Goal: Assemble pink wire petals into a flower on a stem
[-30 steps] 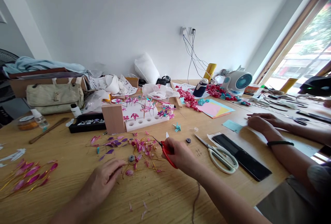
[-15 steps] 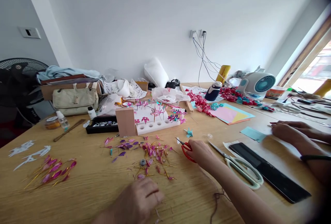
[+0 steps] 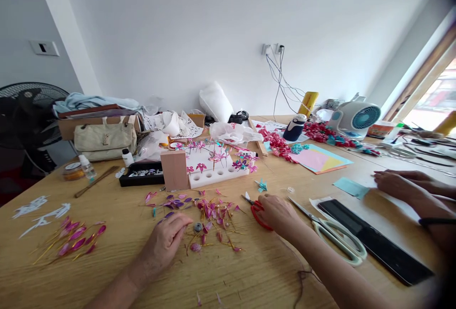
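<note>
Scissors (image 3: 255, 213), red-handled, gripped in right hand (image 3: 280, 214) at the table (image 3: 199, 275), right of pink petals (image 3: 211, 210); left hand (image 3: 164, 238) well apart, loosely curled just beside grey spool (image 3: 197, 226), can't tell if it pinches anything

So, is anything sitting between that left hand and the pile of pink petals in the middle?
Yes, one small thing: a round grey disc lies just beyond the fingertips of the left hand, at the edge of the pink petals. Nothing else visible blocks it.
</note>
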The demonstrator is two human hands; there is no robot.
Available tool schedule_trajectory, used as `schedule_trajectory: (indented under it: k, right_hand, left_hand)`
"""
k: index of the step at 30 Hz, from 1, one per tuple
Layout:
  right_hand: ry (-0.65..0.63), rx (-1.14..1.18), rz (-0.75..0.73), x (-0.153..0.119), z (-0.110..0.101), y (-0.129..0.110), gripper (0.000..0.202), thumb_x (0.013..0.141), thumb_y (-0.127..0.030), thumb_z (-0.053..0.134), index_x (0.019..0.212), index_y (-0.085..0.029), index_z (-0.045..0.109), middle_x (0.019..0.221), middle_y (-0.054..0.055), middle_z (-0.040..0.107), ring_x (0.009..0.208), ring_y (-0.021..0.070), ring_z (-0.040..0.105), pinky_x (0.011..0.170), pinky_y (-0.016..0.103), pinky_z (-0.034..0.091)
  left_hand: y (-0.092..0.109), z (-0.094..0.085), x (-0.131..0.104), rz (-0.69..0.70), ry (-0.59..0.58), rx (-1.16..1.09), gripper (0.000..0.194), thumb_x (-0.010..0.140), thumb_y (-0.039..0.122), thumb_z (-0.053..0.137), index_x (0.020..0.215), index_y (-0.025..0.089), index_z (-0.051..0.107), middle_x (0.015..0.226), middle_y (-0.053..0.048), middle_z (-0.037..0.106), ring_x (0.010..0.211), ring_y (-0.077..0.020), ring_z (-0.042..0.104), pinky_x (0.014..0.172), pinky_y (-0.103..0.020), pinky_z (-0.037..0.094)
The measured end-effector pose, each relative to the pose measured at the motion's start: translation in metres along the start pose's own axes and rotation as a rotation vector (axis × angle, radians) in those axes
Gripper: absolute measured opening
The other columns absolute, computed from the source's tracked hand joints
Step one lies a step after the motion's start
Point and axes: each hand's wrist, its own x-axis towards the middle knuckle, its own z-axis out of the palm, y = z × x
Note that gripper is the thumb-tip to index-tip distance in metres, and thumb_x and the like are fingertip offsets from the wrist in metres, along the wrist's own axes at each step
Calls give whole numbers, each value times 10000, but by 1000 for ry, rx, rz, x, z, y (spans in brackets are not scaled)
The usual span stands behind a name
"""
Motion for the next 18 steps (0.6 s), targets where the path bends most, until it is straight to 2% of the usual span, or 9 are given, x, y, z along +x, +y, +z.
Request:
schedule_trajectory:
  k: [3, 6, 8, 10, 14, 18]
  right_hand:
    - [2, 44, -60, -9, -11, -11, 174, 810, -184, 469, 787, -130, 633, 872, 149, 640, 788, 242, 601, 589, 273, 353]
    - [-38, 144, -182, -22, -18, -32, 125, 774, -237, 530, 756, -189, 644, 765, 41, 651, 712, 167, 579, 563, 229, 329]
    - [-89, 214, -276, -28, -18, -48, 116, 751, -259, 559, 700, -204, 648, 653, -16, 629, 607, 119, 546, 510, 204, 301]
    - [-114, 258, -330, -32, -13, -63, 140, 733, -270, 574, 634, -194, 638, 573, -30, 592, 549, 107, 504, 482, 204, 279]
    - [-105, 294, -315, -31, 0, -82, 218, 708, -325, 594, 548, -178, 584, 537, -1, 550, 527, 132, 458, 490, 240, 283]
    - [-95, 365, -260, -25, 10, -88, 172, 687, -195, 561, 525, -169, 512, 559, -3, 512, 546, 127, 428, 524, 246, 303]
  left_hand:
    - [-2, 2, -2, -11, 32, -12, 247, 795, 91, 427, 875, 202, 632, 799, -58, 698, 751, -179, 652, 670, -275, 523]
    - [-3, 3, -1, -10, 49, -27, 229, 793, 107, 446, 876, 195, 641, 803, -63, 705, 760, -188, 654, 679, -279, 520]
    - [-3, 3, -1, 0, 50, -35, 218, 789, 109, 461, 878, 188, 643, 801, -63, 707, 760, -187, 653, 680, -269, 515]
    - [-3, 3, -1, 10, 48, -38, 215, 787, 101, 466, 882, 182, 642, 802, -63, 705, 759, -183, 651, 682, -261, 510]
    - [0, 3, -2, 29, 36, -39, 233, 783, 77, 456, 883, 182, 639, 803, -59, 700, 755, -176, 648, 674, -250, 506]
    - [2, 3, -2, 39, 26, -46, 245, 781, 70, 451, 887, 188, 638, 799, -52, 699, 746, -168, 648, 667, -238, 506]
